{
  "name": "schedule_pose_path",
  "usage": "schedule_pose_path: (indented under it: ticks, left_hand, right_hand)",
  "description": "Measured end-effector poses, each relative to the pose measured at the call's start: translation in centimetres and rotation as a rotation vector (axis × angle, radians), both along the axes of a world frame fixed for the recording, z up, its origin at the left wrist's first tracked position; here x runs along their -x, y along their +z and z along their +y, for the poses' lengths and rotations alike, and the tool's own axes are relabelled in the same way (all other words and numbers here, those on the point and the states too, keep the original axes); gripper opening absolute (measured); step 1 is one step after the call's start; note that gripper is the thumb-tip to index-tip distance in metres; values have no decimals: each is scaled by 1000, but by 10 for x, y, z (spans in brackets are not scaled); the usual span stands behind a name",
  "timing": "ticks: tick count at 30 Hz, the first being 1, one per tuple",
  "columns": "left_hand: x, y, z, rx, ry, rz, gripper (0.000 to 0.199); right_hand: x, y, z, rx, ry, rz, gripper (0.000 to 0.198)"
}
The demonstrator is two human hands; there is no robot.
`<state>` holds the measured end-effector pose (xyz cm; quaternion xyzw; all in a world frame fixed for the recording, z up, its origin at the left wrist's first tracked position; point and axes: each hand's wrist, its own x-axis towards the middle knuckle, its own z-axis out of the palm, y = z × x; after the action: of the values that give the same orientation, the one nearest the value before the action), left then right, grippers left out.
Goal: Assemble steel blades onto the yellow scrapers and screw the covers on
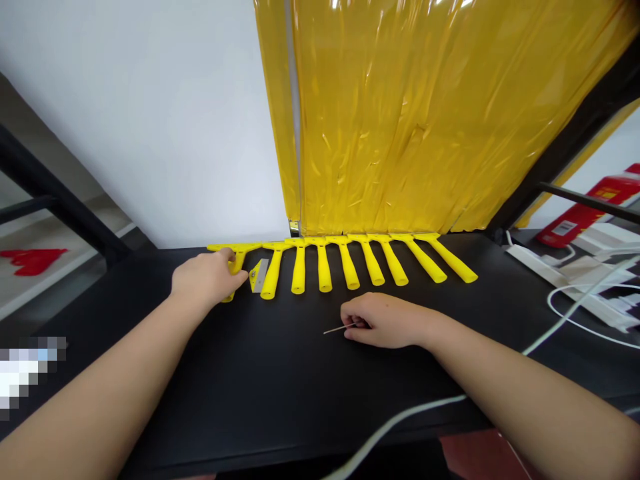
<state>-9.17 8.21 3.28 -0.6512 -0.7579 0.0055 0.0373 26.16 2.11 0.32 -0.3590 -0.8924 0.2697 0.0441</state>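
Note:
At the left end of a row of yellow T-shaped tools, my left hand (pixel 207 280) has its thumb and fingers closed around a yellow T-shaped tool (pixel 241 257). Just right of it lies a small yellow piece with a flat metal blade (pixel 260 275). Several more like tools, such as this yellow T-shaped handle (pixel 324 270), lie side by side with their crossbars toward the wall. My right hand (pixel 383 320) is closed in a pinch on a thin stick (pixel 335 329) that points left, in front of the row and apart from it. The stick's other end is hidden in the fingers.
The black tabletop (pixel 260 387) backs onto a white panel (pixel 150 120) and a yellow plastic curtain (pixel 390 133). A pale cable (pixel 400 417) crosses the front edge, passing by my right forearm. Power strips (pixel 565 280) and a red bottle (pixel 583 210) are at right.

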Motion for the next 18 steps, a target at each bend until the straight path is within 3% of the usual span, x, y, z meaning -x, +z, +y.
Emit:
schedule_pose_path:
  ticks: [4,7,11,15,18]
  left_hand:
    - [3,14,-9,-66,5,15,70]
    - [0,22,-19,-171,-13,-54,57]
    - [-19,16,-36,-360,-389,-340,37]
    - [-53,-3,-57,-198,-762,-744,30]
    - [-77,-16,-73,58,-891,-901,22]
  right_hand:
    - [0,-1,0,-9,6,12,11]
    - [1,-1,-1,-14,-5,51,9]
    - [6,-3,-3,17,-105,299,4]
    - [15,-8,-4,237,-254,646,24]
    - [23,-10,-6,449,-313,743,37]
